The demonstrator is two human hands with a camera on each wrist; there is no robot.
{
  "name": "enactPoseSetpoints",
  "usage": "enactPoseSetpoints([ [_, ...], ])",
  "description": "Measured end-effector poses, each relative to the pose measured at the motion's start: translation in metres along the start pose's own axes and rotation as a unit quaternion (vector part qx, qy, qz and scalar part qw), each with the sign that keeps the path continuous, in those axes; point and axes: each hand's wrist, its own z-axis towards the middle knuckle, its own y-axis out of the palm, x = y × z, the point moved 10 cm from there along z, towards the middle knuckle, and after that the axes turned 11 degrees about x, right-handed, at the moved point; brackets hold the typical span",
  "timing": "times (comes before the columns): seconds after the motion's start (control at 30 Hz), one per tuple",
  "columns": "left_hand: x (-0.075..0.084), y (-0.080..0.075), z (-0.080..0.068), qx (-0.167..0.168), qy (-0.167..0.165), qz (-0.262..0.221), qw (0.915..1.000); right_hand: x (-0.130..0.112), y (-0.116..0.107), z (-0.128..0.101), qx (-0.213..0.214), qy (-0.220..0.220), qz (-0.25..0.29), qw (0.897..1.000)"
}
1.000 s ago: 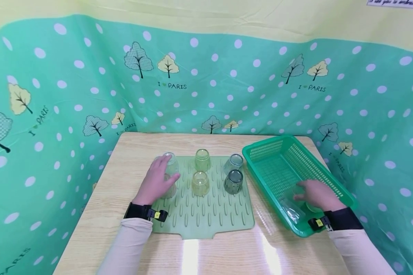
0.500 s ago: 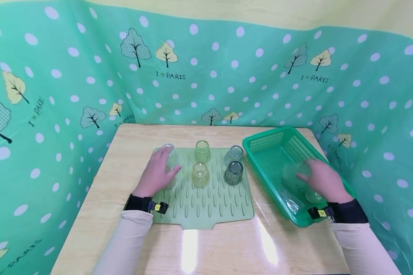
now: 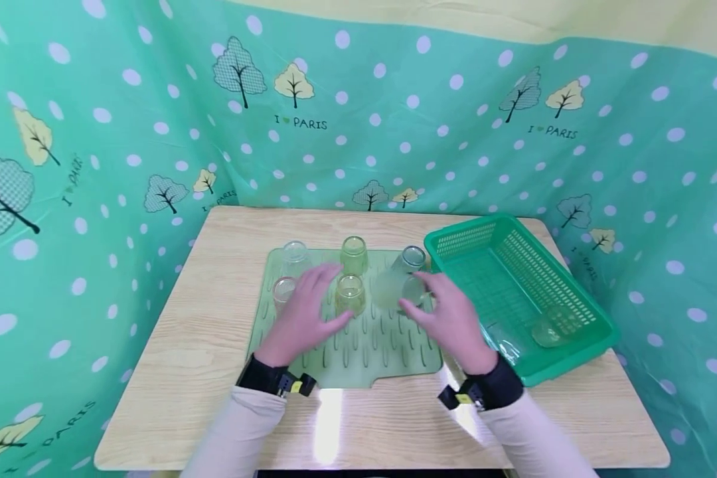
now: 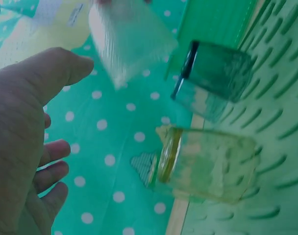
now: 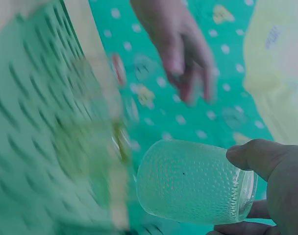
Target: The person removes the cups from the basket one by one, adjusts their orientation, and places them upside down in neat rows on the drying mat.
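Observation:
My right hand (image 3: 454,322) grips a clear, pebble-textured drinking glass (image 5: 188,181) near one end, thumb on one side and fingers on the other, over the right part of the pale green drying mat (image 3: 388,362). My left hand (image 3: 301,315) hovers over the mat's left half with spread fingers, holding nothing. Upside-down glasses stand on the mat: a clear one (image 3: 295,257), a pink-rimmed one (image 3: 283,291), a green one (image 3: 354,255), a yellow one (image 3: 350,297) and a blue-grey one (image 3: 410,257). A dark glass (image 4: 217,71) is partly hidden in the head view.
A green plastic basket (image 3: 463,242) stands at the table's right side. Inside it lie a clear glass (image 3: 552,326) and another clear item (image 3: 504,343) near its left wall. The wooden table (image 3: 173,345) extends left of the mat. A patterned cloth (image 3: 370,119) hangs behind.
My right hand has lifted the clear glass out of the basket and moved left over the mat. My left hand has moved right and nearer, away from the two left glasses.

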Motion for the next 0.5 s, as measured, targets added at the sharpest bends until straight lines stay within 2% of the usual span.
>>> enactPoseSetpoints([
  [0.13,0.017,0.011,-0.011,-0.020,0.029,0.005,0.9994,-0.021,0.042,-0.010,-0.046,0.002,0.017,0.999],
  [0.23,0.021,0.016,-0.019,-0.031,0.033,0.016,0.9989,-0.031,0.066,-0.017,-0.075,0.016,0.034,0.996],
  [0.4,0.016,0.015,-0.029,-0.031,0.029,0.038,0.9984,-0.043,0.096,-0.025,-0.116,0.049,0.077,0.989],
  [0.5,0.010,0.011,-0.033,-0.029,0.024,0.049,0.9981,-0.048,0.108,-0.029,-0.131,0.054,0.092,0.986],
])
